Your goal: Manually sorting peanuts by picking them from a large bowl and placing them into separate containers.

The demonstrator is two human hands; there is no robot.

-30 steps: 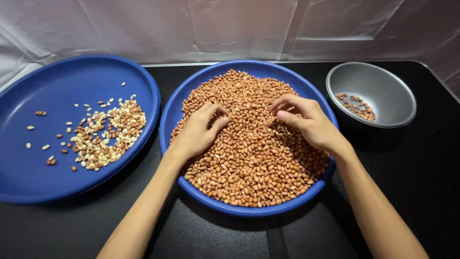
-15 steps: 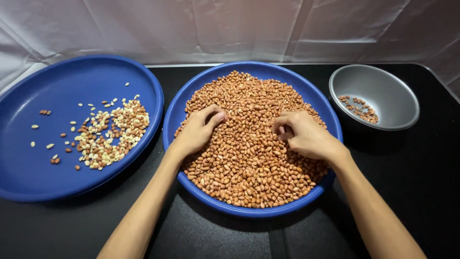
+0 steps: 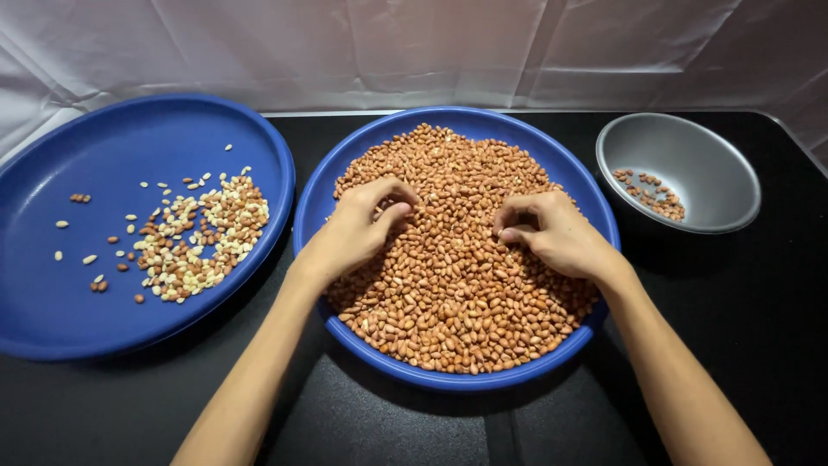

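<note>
A round blue tray (image 3: 321, 200) in the middle holds a thick heap of brown-skinned peanuts (image 3: 457, 293). Both my hands rest on that heap. My left hand (image 3: 362, 226) lies on the left half, fingers curled, thumb against fingertips as if pinching peanuts. My right hand (image 3: 552, 231) lies on the right half, fingers bent inward with the tips pinched together on the peanuts. Whether either pinch holds a nut is hidden by the fingers.
A larger blue tray (image 3: 103, 138) at the left carries a loose scatter of pale skinless and split peanuts (image 3: 194, 237). A grey metal bowl (image 3: 716, 164) at the right holds a few brown peanuts (image 3: 651, 194). All stand on a black tabletop (image 3: 759, 311) before white cloth (image 3: 414, 43).
My right hand has slid down and toward me across the heap, its fingers curling tighter. My left hand has stayed near the same spot, its fingers closing slightly.
</note>
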